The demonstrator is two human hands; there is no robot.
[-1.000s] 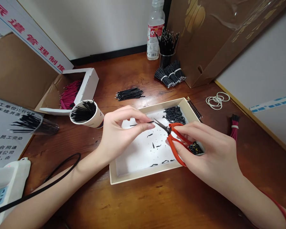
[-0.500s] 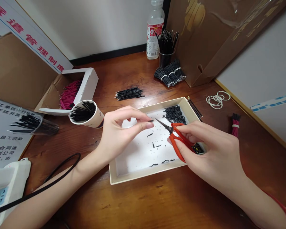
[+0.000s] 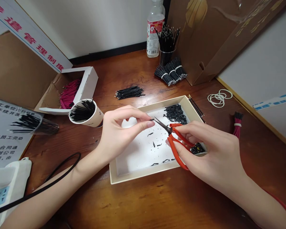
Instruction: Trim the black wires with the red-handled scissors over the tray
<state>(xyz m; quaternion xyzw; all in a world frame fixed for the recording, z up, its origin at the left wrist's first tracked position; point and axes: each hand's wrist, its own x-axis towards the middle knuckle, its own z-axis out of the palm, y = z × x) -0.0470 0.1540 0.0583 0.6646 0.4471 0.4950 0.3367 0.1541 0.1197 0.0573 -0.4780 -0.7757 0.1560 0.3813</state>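
My left hand [image 3: 130, 125] is closed in a pinch on a small black piece [image 3: 153, 119], of which only the tip shows past the fingers. My right hand [image 3: 209, 149] is wrapped round red-handled scissors [image 3: 177, 143]. Their dark blades stand slightly apart, with the points right beside my left fingertips. Both hands are above a shallow cream box [image 3: 143, 176] with a white floor. Inside it lie a heap of short black pieces [image 3: 175, 114] and scattered tiny offcuts [image 3: 150, 134].
Black wires lie in a pile [image 3: 130, 93] and stand in a paper cup [image 3: 98, 117]. Banded black bundles [image 3: 171, 73] are near a bottle [image 3: 153, 38]. At the right are rubber bands [image 3: 219, 98] and a pink bundle [image 3: 237, 124]. A white box [image 3: 91, 78] holds pink wires.
The scissors have opened, their handles spreading and blades parting. Their points have moved slightly left and up to my left fingertips. My left hand keeps its pinch in nearly the same place.
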